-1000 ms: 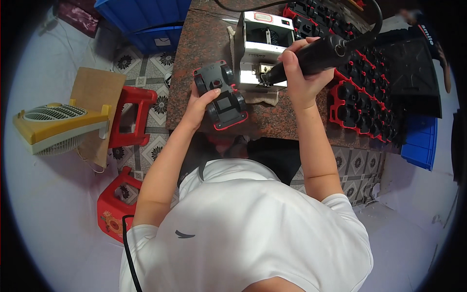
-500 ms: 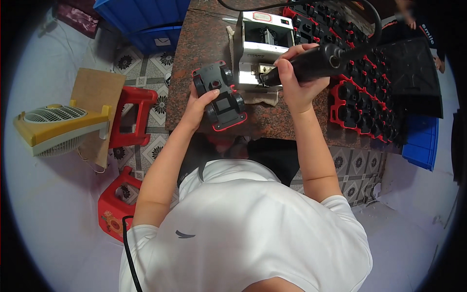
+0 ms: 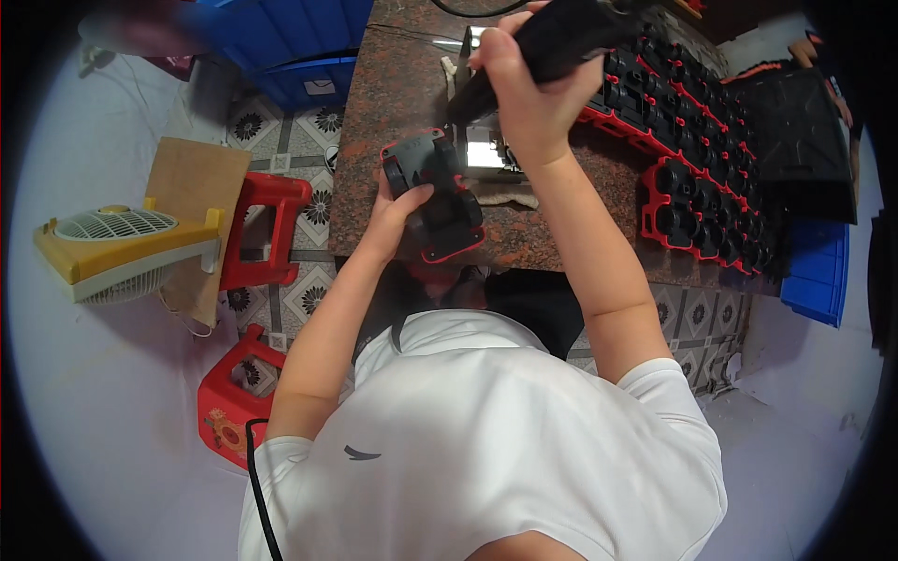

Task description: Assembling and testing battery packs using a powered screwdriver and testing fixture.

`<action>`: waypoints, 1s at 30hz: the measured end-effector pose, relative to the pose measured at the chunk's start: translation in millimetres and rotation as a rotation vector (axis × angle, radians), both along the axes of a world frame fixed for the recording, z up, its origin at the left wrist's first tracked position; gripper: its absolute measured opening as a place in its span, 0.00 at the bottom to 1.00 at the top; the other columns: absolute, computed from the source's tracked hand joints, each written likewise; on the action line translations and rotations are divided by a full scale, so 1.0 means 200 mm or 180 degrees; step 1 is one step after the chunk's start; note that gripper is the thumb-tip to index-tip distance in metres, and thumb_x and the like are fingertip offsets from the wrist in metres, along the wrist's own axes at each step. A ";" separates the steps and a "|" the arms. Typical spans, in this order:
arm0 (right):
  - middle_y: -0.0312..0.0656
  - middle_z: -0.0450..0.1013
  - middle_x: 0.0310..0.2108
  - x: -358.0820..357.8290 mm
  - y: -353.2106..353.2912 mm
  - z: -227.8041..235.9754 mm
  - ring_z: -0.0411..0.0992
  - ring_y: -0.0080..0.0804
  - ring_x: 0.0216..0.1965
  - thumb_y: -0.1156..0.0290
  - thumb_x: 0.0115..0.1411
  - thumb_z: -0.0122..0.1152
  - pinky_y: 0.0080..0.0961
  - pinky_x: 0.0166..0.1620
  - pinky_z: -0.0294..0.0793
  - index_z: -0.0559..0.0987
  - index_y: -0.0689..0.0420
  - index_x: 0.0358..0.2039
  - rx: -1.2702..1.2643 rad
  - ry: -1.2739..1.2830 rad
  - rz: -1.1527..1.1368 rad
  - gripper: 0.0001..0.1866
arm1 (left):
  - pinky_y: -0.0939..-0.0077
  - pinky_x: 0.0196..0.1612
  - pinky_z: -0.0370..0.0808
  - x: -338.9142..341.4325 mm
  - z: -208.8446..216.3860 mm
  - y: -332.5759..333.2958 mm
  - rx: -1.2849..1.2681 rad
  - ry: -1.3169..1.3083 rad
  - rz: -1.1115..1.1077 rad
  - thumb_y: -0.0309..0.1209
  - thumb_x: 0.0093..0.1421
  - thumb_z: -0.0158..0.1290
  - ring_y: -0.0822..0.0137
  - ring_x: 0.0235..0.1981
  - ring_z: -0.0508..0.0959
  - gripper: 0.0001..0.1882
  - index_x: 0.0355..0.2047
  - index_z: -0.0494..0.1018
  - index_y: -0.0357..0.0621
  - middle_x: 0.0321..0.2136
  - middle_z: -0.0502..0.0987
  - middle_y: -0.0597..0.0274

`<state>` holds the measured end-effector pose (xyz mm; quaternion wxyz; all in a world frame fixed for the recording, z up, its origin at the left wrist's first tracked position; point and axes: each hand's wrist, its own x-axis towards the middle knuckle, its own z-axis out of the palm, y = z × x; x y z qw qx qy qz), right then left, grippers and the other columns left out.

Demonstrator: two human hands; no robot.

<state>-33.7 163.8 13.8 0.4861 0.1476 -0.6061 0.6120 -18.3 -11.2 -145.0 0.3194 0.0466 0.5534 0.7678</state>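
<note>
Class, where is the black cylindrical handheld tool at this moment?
In the head view, the tool is at the upper centre, gripped in the person's right hand, its narrow end appearing near the black-and-red plastic part in the left hand.

No lettering is legible. A pale rectangular label [image 3: 320,87] is located on the blue bin [image 3: 285,86], far left. A dark curved mark [image 3: 362,454] (a plain stroke) is located on the white shirt [image 3: 524,411], near side.
</note>
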 end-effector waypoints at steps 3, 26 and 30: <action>0.34 0.70 0.22 -0.05 -0.03 -0.06 0.70 0.19 0.21 0.81 0.48 0.66 0.16 0.24 0.71 0.63 0.60 0.39 -0.0056 -0.0141 0.0175 0.22 | 0.69 0.54 0.65 -0.01 -0.01 0.00 0.0162 0.0026 -0.0041 0.33 0.51 0.55 0.65 0.49 0.68 0.31 0.55 0.59 0.46 0.48 0.67 0.60; 0.39 0.71 0.24 -0.10 -0.06 -0.11 0.70 0.22 0.22 0.83 0.51 0.62 0.18 0.26 0.72 0.65 0.62 0.40 0.0317 -0.0560 0.0037 0.18 | 0.69 0.58 0.59 -0.02 0.01 0.02 0.0333 -0.0040 0.0003 0.28 0.49 0.57 0.65 0.53 0.66 0.35 0.57 0.55 0.43 0.50 0.66 0.59; 0.37 0.70 0.23 -0.08 -0.11 -0.08 0.70 0.20 0.21 0.83 0.50 0.63 0.16 0.25 0.70 0.68 0.62 0.34 0.0329 -0.0559 0.0056 0.14 | 0.69 0.58 0.60 -0.02 0.03 0.01 0.0400 -0.0033 -0.0023 0.28 0.49 0.57 0.65 0.53 0.66 0.35 0.57 0.55 0.42 0.50 0.66 0.59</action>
